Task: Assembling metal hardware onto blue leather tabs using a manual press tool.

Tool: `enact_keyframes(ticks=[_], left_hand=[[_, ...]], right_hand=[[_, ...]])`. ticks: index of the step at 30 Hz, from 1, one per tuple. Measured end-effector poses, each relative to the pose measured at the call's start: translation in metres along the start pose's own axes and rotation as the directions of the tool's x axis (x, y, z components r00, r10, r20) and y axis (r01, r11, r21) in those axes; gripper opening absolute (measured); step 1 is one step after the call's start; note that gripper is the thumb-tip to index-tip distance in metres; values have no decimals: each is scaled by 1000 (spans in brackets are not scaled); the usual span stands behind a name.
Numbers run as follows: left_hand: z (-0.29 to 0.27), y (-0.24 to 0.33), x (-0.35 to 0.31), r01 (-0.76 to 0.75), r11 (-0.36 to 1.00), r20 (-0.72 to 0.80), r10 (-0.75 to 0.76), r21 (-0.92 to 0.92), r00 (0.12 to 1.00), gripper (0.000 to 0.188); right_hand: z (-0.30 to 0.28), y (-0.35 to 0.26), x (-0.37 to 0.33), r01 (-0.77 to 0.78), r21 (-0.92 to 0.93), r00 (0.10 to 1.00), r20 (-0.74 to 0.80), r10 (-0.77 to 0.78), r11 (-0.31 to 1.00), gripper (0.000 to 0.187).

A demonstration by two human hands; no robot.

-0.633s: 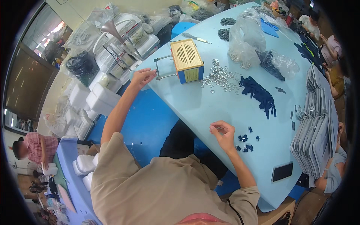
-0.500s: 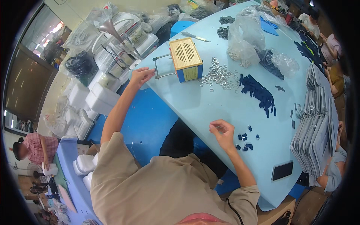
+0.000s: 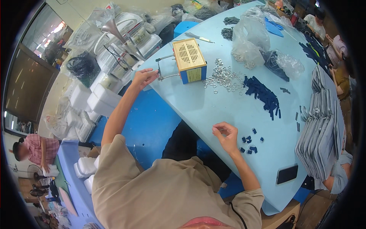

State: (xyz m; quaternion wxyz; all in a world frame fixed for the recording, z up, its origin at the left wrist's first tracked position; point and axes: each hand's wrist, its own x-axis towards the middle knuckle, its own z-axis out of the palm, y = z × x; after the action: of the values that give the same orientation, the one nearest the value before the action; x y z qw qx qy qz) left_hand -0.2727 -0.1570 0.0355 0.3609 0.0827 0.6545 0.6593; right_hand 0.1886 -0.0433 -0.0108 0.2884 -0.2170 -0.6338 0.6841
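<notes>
1. Slat-topped blue box (image 3: 189, 61), metal rod frame (image 3: 159, 68) attached, sitting at 12 o'clock.
2. Left hand (image 3: 145, 78) reaching the frame, box's 8 o'clock; grip narrow, contents can't tell. Right hand (image 3: 226, 136) curling loosely, 5 o'clock; can't tell if holding.
3. Table (image 3: 198, 103) edge running past 7; bare stretch at 6.
4. D-rings (image 3: 221, 77), navy strips (image 3: 263, 95) crowding 4.

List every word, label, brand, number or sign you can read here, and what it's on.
Nothing reads clearly enough to quote.
Yellow label on the side of the wooden-topped blue box: print too small to read.
Red mark on the plastic wrapping by the wall: too small to make out.
Phone: dark screen, no text visible.
</notes>
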Motion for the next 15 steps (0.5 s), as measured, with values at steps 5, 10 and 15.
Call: enact_keyframes(ticks=[5, 10, 15], left_hand=[[1, 2, 5, 20, 1000, 12, -20, 13, 1000, 49], [-5, -2, 13, 61, 998, 39, -61, -11, 997, 49], [-4, -1, 14, 69, 997, 33, -68, -16, 997, 49]], right_hand=[[0, 1, 0, 12, 6, 1000, -4, -12, 1000, 5], [1, -1, 0, 8, -14, 1000, 1, -8, 1000, 6], [0, -1, 0, 2, -11, 1000, 2, -2, 1000, 5]])
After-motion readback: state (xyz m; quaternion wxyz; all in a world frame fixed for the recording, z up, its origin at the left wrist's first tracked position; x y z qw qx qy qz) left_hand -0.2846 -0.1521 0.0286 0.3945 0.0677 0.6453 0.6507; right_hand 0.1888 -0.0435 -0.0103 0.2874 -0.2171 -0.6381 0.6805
